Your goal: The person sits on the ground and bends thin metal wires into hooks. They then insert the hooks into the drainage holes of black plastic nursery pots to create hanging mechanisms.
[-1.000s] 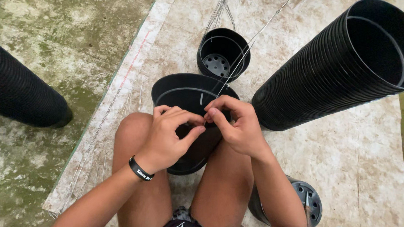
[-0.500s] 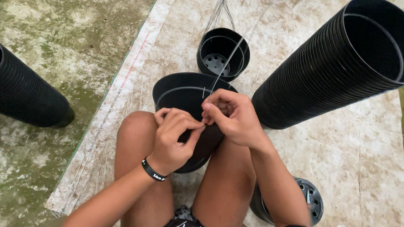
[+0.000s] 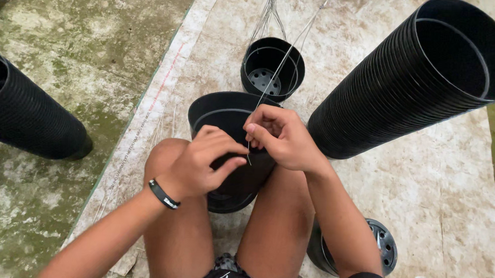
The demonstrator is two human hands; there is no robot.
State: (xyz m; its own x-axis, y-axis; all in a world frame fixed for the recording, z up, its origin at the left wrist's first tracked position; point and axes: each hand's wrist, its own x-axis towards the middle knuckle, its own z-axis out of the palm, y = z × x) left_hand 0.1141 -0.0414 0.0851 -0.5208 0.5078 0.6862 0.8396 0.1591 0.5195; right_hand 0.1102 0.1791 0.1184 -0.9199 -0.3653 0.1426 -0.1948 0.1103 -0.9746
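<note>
A black plastic pot [image 3: 226, 117] sits at the centre of the frame, clamped between the person's bare knees, its open rim tilted up towards the camera. The right hand [image 3: 282, 138] rests on the near rim with fingertips pressed together, pinching a thin wire [image 3: 281, 66] that runs up and away to the top of the frame. The left hand [image 3: 202, 162], with a black wristband [image 3: 163, 194] on its wrist, is curled against the pot's side just below, fingers bent inward; whether it grips the wire cannot be told.

Just beyond lies a smaller black pot [image 3: 272, 71] with wire hangers rising from it. A long stack of nested pots [image 3: 402, 86] lies at upper right, another stack [image 3: 23, 111] at left. An upturned pot [image 3: 382, 247] sits by the right leg, all on a pale woven sheet [image 3: 441, 187].
</note>
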